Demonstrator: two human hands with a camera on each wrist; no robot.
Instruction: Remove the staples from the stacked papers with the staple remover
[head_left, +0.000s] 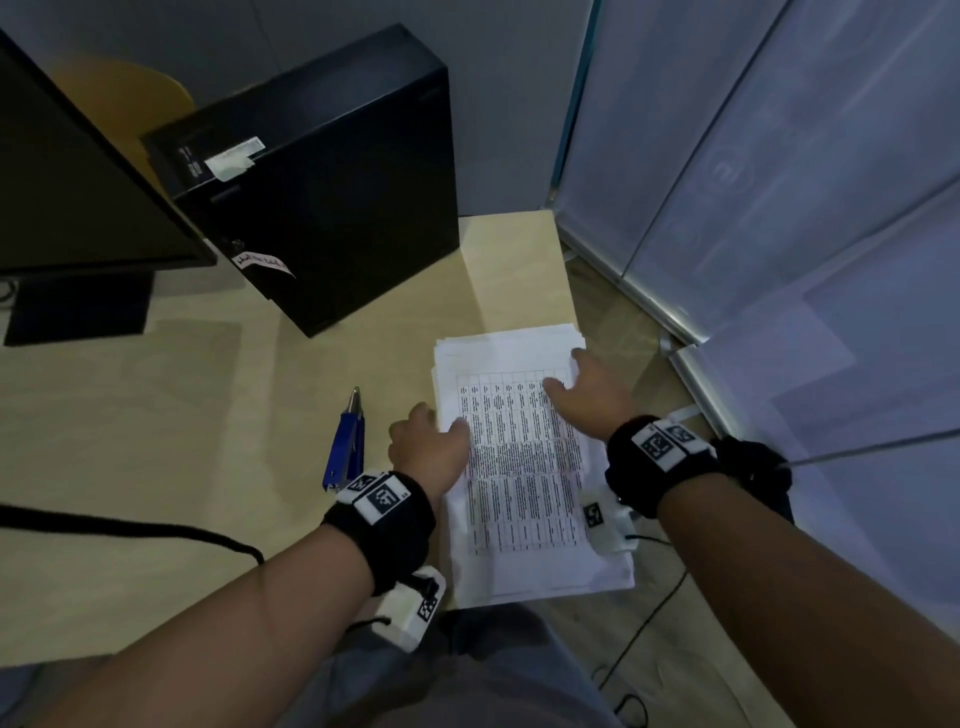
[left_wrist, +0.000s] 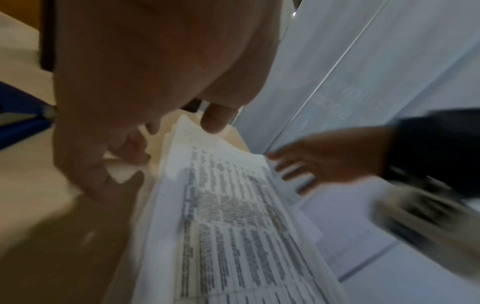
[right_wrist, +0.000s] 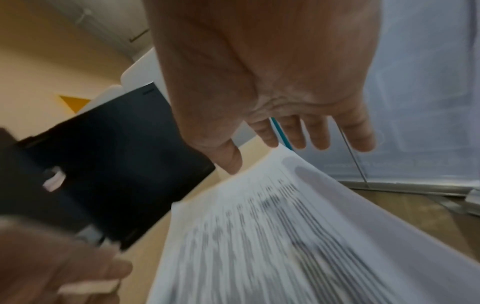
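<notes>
Pale counter (head_left: 156, 415) in an office corner, PC tower (head_left: 322, 208) behind. Our stacked papers (head_left: 524, 483) sit at the counter's right edge; left hand (head_left: 428, 449) curls over the stack's left edge, right hand (head_left: 592, 395) hovers spread above the far corner, holding nothing. Blue staple remover (head_left: 345, 447) lies untouched just left. We're squaring the stack; next, find a staple, grab the tool.

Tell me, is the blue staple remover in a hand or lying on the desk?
Lying on the desk. The blue staple remover rests left of the paper stack; the left hand and the right hand do not touch it.
</notes>
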